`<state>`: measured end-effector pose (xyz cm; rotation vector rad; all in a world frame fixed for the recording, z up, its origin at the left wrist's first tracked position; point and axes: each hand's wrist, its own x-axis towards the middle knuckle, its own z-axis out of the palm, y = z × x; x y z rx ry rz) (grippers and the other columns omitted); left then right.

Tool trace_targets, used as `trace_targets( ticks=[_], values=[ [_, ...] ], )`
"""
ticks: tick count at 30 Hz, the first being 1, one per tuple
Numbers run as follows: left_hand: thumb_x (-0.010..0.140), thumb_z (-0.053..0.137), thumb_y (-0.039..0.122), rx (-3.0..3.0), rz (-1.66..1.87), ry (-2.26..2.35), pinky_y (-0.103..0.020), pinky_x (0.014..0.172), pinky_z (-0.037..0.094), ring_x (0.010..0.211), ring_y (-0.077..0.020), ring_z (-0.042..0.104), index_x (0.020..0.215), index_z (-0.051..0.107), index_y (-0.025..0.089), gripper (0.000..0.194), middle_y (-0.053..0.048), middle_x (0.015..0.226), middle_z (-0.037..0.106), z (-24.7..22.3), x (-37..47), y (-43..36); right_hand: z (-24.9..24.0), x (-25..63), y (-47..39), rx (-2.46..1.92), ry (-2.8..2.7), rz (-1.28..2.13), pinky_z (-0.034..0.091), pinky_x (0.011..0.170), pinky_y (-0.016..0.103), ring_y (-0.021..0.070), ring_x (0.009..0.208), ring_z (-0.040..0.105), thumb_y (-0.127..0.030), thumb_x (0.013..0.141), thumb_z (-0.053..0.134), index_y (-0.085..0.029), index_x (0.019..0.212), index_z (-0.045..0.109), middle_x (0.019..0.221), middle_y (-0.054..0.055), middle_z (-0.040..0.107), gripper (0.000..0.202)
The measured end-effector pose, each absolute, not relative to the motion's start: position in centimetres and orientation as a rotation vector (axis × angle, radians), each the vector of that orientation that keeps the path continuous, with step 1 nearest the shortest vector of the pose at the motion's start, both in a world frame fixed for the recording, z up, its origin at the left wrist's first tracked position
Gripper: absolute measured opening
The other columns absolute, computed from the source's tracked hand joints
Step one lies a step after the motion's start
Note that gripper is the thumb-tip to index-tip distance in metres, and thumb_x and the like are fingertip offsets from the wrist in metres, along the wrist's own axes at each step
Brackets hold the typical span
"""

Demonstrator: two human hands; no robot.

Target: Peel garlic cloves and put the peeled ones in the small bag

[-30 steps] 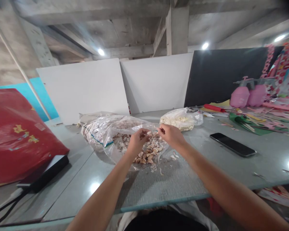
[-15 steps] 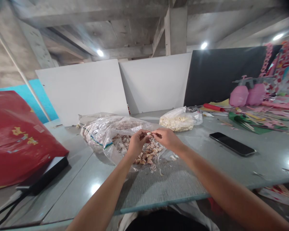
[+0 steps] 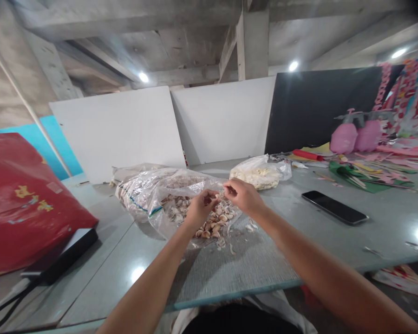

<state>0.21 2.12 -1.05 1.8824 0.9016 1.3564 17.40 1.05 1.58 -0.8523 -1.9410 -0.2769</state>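
Observation:
My left hand (image 3: 199,207) pinches a garlic clove (image 3: 218,197) between thumb and fingertips, above the pile. Just to its right, my right hand (image 3: 243,195) is closed, its thumb and fingers pressed together; what they hold, if anything, is too small to make out. Beneath both hands, unpeeled garlic cloves (image 3: 214,227) and loose skins spill from the mouth of a large clear plastic bag (image 3: 177,178). Behind my right hand lies a clear bag of pale peeled cloves (image 3: 257,172). Bits of garlic skin (image 3: 251,226) are scattered on the grey table.
A black phone (image 3: 334,207) lies to the right. Pink spray bottles (image 3: 344,138) and coloured paper scraps (image 3: 369,174) cover the far right. At left stand a red bag (image 3: 31,199) and a dark box with cables (image 3: 68,255). White boards (image 3: 226,120) lean behind the table.
My hands have come apart. The right one has moved slightly up and right, away from the clove, while the left stays over the pile. The view has shifted slightly.

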Motion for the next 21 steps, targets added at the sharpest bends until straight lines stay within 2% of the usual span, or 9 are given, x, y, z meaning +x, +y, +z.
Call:
trace_targets(
  ticks=[5,8,11,15,21],
  values=[
    [0.072,0.060,0.041,1.732,1.407,0.831,-0.023,0.054,0.049,0.050,-0.0070,0.052,0.096,0.057,0.015,0.035,-0.001,0.071,0.061,-0.5,0.4,1.7,1.2,17.8,2.0,-1.024,-1.987,-0.212,0.038,0.072,0.023,0.0158,0.086,0.056,-0.010,0.079,0.041,-0.017,0.094,0.060,0.094,0.007,0.062,0.026],
    [0.071,0.061,0.041,1.726,1.427,0.833,-0.022,0.052,0.050,0.048,-0.0065,0.051,0.094,0.057,0.015,0.035,0.001,0.068,0.059,-0.2,0.5,1.5,1.1,17.7,1.8,-1.173,-2.047,-0.155,0.035,0.062,0.023,0.0155,0.071,0.057,-0.016,0.079,0.044,-0.018,0.087,0.061,0.078,0.005,0.064,0.019],
    [0.070,0.062,0.041,1.724,1.435,0.847,-0.021,0.050,0.050,0.048,-0.0062,0.051,0.094,0.057,0.015,0.035,0.002,0.065,0.057,-0.1,0.5,1.3,1.1,17.5,1.4,-1.200,-2.022,-0.106,0.029,0.052,0.022,0.0127,0.054,0.051,-0.024,0.082,0.045,-0.020,0.085,0.059,0.060,0.000,0.060,0.016],
    [0.071,0.062,0.039,1.719,1.449,0.850,-0.021,0.049,0.049,0.047,-0.0064,0.052,0.094,0.057,0.015,0.034,0.003,0.062,0.055,0.0,0.5,1.1,1.3,17.4,1.1,-1.147,-2.009,-0.079,0.027,0.050,0.021,0.0112,0.050,0.047,-0.033,0.083,0.045,-0.018,0.072,0.057,0.054,-0.001,0.054,0.022],
    [0.071,0.062,0.039,1.677,1.500,0.820,-0.021,0.048,0.050,0.046,-0.0054,0.052,0.097,0.054,0.015,0.036,0.002,0.070,0.057,0.0,0.5,1.2,1.4,17.3,0.9,-1.030,-1.965,0.062,0.035,0.056,0.021,0.0118,0.060,0.054,-0.027,0.082,0.046,-0.019,0.094,0.059,0.072,0.001,0.063,0.019]
  ],
)
